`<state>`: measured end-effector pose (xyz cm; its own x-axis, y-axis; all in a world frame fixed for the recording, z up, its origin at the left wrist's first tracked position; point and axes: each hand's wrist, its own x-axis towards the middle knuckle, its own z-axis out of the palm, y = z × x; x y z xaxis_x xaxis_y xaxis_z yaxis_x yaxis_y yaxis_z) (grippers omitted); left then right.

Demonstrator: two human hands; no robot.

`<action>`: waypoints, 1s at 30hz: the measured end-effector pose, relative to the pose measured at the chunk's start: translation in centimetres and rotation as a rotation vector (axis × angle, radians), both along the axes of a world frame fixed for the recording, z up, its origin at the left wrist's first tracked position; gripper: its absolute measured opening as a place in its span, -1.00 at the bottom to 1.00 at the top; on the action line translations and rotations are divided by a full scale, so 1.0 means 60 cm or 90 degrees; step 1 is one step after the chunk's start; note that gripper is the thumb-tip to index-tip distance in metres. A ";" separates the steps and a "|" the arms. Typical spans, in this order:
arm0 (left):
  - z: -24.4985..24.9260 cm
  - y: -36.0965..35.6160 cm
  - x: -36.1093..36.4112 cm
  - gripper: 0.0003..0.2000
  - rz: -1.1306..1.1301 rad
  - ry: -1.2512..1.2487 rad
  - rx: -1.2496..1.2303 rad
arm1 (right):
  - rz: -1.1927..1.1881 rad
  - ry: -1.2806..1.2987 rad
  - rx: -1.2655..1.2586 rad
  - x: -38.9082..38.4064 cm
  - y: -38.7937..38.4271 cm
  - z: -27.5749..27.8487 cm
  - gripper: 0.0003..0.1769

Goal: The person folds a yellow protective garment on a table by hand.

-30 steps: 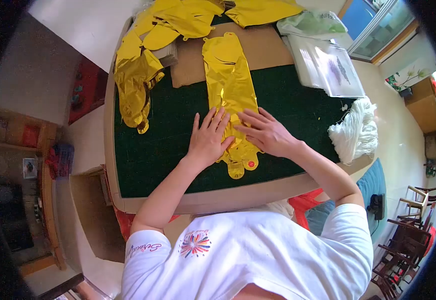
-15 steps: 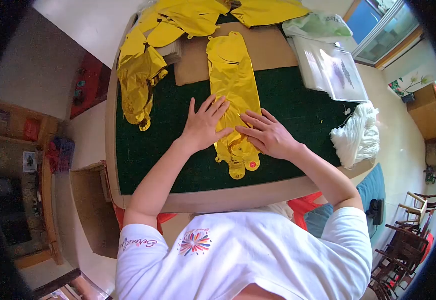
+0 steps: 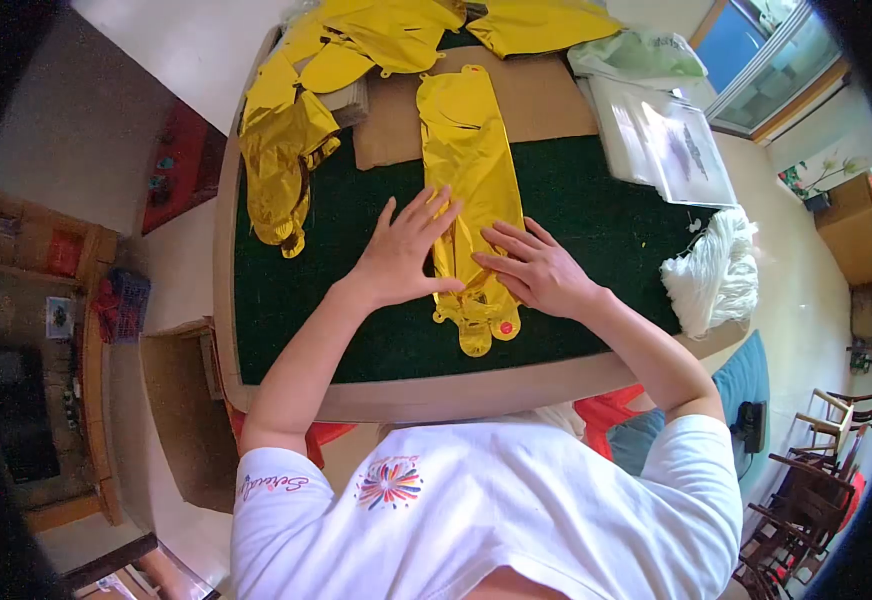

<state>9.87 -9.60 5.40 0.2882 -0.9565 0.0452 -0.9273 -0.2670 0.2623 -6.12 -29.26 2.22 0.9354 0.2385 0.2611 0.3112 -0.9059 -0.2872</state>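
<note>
A: Our left hand (image 3: 401, 255) slid up the balloon (image 3: 468, 140); our right hand (image 3: 538, 272) stayed.
B: Grip?
A: Neither grips: we press both palms flat, holding it on the surface (image 3: 356, 330).

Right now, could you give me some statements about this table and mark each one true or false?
1. The left hand and the right hand both rest open on the long gold balloon. True.
2. That balloon is fully inflated. False: it lies flat and empty.
3. A bundle of white string lies near the table's right edge. True.
4. The mat under the balloon is red. False: it is dark green.
5. More gold balloons are heaped at the far left. True.
</note>
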 end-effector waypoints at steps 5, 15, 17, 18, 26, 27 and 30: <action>-0.006 0.037 0.014 -0.50 -0.109 -0.157 0.011 | -0.012 0.009 0.008 0.001 0.001 -0.002 -0.54; -0.050 -0.002 0.014 -0.67 -0.182 -0.229 -0.251 | -0.008 0.007 0.010 0.000 0.000 0.000 -0.54; -0.059 -0.008 0.011 -0.68 -0.188 -0.221 -0.250 | -0.006 0.009 0.008 0.001 -0.001 -0.004 -0.54; -0.063 -0.009 0.010 -0.69 -0.194 -0.212 -0.247 | -0.005 0.010 0.009 0.001 0.000 -0.002 -0.54; -0.066 0.007 -0.017 -0.70 -0.114 -0.048 -0.261 | -0.072 -0.015 0.169 -0.011 -0.049 0.018 -0.30; -0.063 0.013 -0.024 -0.70 -0.086 0.019 -0.270 | -0.076 0.002 0.108 -0.015 -0.051 0.024 -0.28; -0.064 0.023 -0.040 -0.67 -0.066 0.087 -0.290 | -0.030 0.001 0.081 -0.031 -0.043 0.028 -0.27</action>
<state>7.46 -8.23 1.56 0.2251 -0.8720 0.4347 -0.8918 -0.0047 0.4524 -8.00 -31.86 3.87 0.9449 0.1597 0.2856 0.2693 -0.8754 -0.4014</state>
